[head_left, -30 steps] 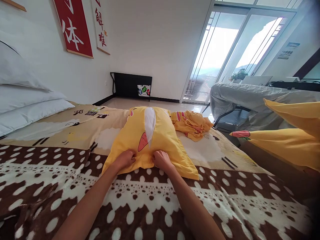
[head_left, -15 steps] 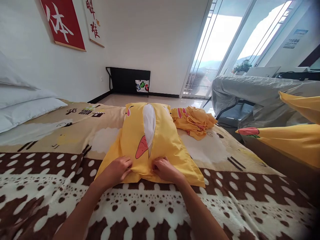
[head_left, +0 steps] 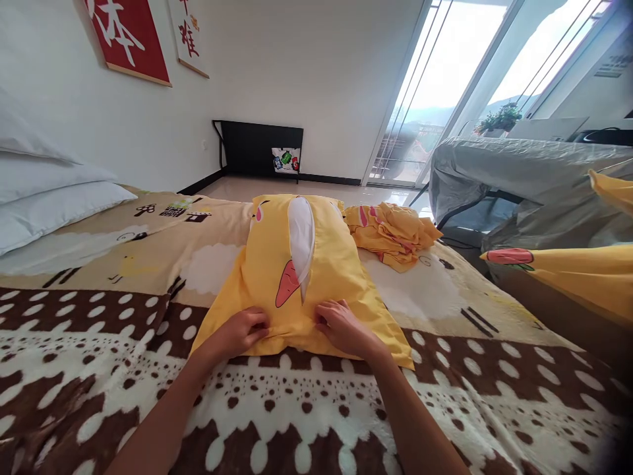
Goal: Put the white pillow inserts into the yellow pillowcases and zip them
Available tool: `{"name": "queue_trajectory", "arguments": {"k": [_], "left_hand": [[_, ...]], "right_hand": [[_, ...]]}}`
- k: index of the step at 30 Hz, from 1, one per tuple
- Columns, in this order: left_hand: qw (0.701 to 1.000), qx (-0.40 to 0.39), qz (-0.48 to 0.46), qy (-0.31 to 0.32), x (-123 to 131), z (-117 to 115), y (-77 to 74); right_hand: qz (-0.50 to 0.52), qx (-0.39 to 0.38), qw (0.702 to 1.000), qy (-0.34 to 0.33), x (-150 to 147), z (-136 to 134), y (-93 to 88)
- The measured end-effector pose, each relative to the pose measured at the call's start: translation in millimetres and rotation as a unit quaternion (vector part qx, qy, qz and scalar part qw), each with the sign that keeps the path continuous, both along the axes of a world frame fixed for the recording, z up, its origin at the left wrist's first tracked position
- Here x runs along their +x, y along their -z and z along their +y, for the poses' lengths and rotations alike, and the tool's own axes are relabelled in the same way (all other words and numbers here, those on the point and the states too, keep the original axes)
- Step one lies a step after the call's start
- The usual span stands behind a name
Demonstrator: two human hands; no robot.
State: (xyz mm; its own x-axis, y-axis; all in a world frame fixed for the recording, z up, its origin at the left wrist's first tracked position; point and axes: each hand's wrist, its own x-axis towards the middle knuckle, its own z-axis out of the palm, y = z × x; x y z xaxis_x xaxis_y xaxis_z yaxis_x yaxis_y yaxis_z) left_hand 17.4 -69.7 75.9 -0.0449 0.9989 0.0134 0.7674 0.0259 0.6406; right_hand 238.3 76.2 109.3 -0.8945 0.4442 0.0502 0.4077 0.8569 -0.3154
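1. Lying on the patterned blanket, the yellow pillowcase has its near hem towards the person, presumably so both arms reach it equally.
2. Through the slit along the pillowcase's middle shows a white filling; the far part bulges around it, while the near part lies flatter.
3. The left hand is on the pillowcase's near part, left of the slit, its fingers curled and close together. Whether they pinch a fold, I cannot tell.
4. The right hand rests opposite, right of the slit's near end, fingers bent against the cloth; its grip is also unclear to me. Straddling the middle likely keeps the fabric even.
5. Just right of the pillowcase's far end sits a crumpled yellow cloth, seemingly placed clear of both hands.
6. White pillows are stacked well left of the pillowcase, perhaps leaving elbow room.
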Motion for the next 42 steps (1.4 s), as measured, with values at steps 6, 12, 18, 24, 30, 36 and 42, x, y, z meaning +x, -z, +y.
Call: {"name": "queue_trajectory", "arguments": {"k": [6,12,18,24,30,36,42], "left_hand": [[0.997,-0.003,0.077,0.011,4.2,3.2,6.4],[0.989,0.03,0.142,0.01,21.1,1.5,8.4],[0.981,0.009,0.181,-0.065,33.3,9.0,14.4],[0.989,-0.027,0.14,-0.031,27.8,2.7,-2.1],[0.996,-0.047,0.074,-0.009,15.4,-3.7,-9.6],[0.976,-0.072,0.189,-0.078,-3.4,-15.3,-7.8],[0.982,-0.073,0.169,-0.053,-15.6,-13.8,1.5]], "right_hand": [[0.054,0.041,0.993,0.096,-7.6,-8.9,-5.1],[0.038,0.029,0.998,-0.042,-20.6,-25.1,6.5],[0.02,0.06,0.998,-0.002,-32.3,-23.0,40.3],[0.05,-0.009,0.998,-0.03,-28.2,-19.6,34.9],[0.021,-0.038,0.998,-0.051,-21.0,-19.2,20.3],[-0.009,-0.012,1.0,-0.023,-20.9,-19.3,21.2],[-0.004,-0.01,0.999,-0.038,-23.2,-16.1,31.7]]}}
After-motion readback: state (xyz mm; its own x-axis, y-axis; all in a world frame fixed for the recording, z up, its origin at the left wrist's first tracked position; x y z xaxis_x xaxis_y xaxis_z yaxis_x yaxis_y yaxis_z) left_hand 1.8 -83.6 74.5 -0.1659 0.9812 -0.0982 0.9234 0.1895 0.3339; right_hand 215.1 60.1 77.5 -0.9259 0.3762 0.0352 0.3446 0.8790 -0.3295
